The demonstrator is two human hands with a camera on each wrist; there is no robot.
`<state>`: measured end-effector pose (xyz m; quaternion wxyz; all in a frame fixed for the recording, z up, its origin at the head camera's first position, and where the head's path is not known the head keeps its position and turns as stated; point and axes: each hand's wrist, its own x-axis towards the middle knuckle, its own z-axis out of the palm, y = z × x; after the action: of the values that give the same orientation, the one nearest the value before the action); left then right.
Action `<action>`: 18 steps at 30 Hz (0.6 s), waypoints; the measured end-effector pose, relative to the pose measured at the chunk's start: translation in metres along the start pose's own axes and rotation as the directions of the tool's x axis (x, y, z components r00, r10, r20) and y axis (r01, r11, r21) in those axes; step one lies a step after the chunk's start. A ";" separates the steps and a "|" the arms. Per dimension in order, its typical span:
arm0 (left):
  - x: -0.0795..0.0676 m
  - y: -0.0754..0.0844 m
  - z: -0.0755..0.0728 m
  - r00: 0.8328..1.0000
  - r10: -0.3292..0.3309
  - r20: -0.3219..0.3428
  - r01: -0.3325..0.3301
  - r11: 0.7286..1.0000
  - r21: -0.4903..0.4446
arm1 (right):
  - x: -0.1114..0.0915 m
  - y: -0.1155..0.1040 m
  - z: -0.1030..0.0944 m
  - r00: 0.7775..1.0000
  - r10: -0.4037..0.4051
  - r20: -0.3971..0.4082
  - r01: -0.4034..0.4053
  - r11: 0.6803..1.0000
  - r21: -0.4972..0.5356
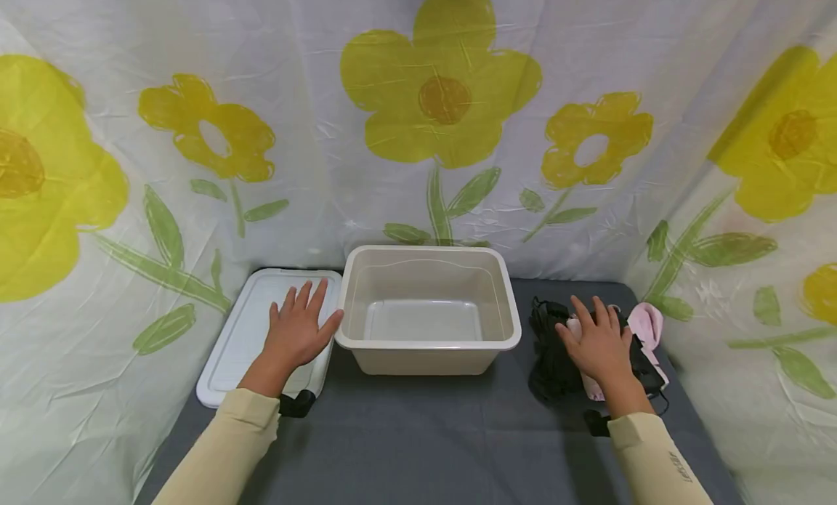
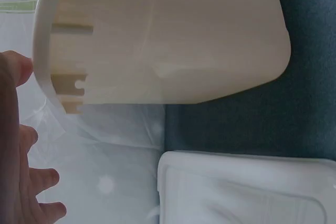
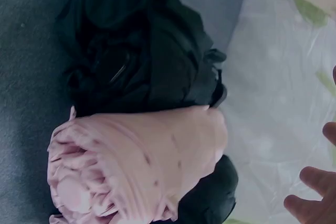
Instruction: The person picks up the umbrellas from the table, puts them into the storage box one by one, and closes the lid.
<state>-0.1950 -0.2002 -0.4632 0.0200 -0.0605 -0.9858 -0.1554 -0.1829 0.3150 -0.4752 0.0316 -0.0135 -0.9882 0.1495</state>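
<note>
A beige plastic storage bin (image 1: 425, 361) stands upright with its open top showing a bare floor inside. To its left, a white lid (image 1: 238, 345) lies flat. My left hand (image 1: 297, 334) hovers over the lid with its fingers spread, its thumb close to the bin's rim; whether they touch is unclear. On the right, my right hand (image 1: 600, 349) is held, fingers spread, above black and pink fabric items. Seen from the right wrist, a pink rolled bundle (image 3: 157, 156), like a folded umbrella, lies beside a crumpled black fabric bundle (image 3: 173, 51). Both hands hold nothing.
A dark grey cloth (image 1: 431, 447) covers the table under everything. White curtains with yellow flowers (image 1: 445, 102) enclose the back and both sides, close behind the bin. More pink fabric (image 1: 646, 325) lies at the right, partly hidden by my hand.
</note>
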 end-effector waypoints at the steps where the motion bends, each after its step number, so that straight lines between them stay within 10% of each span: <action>1: 0.000 0.001 0.001 1.000 0.000 0.005 0.000 1.000 -0.007 | 0.000 0.002 0.000 1.000 0.006 -0.003 -0.006 1.000 -0.002; 18: 0.004 0.011 0.010 0.999 0.035 0.031 -0.029 0.988 -0.152 | -0.006 0.032 0.002 0.997 0.074 -0.029 -0.074 0.997 0.002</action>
<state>-0.1978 -0.1864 -0.4686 0.0012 -0.0802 -0.9702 -0.2287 -0.1769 0.3451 -0.4874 0.0406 -0.0521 -0.9864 0.1506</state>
